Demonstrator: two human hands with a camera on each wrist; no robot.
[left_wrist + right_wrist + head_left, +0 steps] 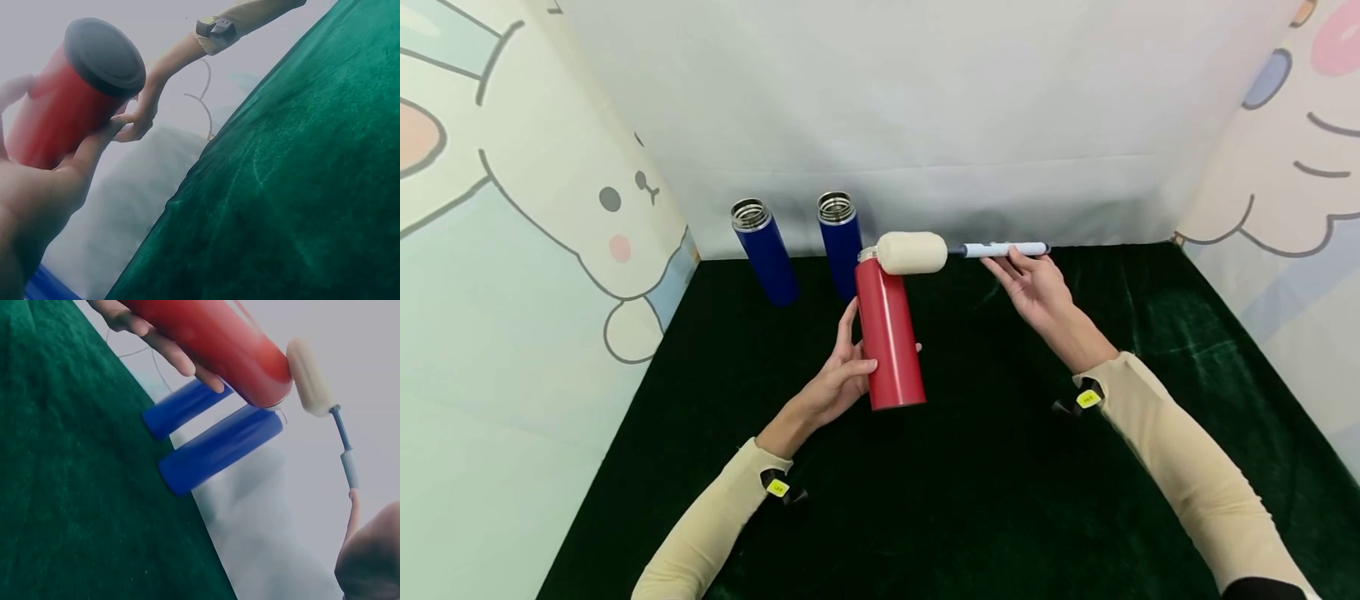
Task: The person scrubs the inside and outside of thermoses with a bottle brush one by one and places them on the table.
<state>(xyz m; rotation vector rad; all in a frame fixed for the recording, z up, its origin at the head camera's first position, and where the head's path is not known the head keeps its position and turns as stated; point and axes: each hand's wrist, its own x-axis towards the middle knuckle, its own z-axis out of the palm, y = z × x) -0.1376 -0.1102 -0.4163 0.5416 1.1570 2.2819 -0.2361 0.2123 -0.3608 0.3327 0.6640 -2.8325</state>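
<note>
My left hand [838,383] grips a red bottle [892,337] round its lower half and holds it up, slightly tilted, over the table. Its dark base [106,56] faces the left wrist camera. With thumb and fingers, my right hand [1039,290] holds the light blue handle of a sponge bottle brush [912,253]. The brush lies level, its cream foam head overlapping the bottle's metal neck in the head view. Seen from the right wrist, the foam head [310,378] is beside the bottle's mouth end, outside it.
Two dark blue bottles without lids, one at the left [769,260] and one nearer the red bottle [839,242], stand at the back of the table. A dark green cloth [970,492] covers the tabletop. White fabric [940,100] hangs behind; cartoon-printed walls [550,275] flank both sides.
</note>
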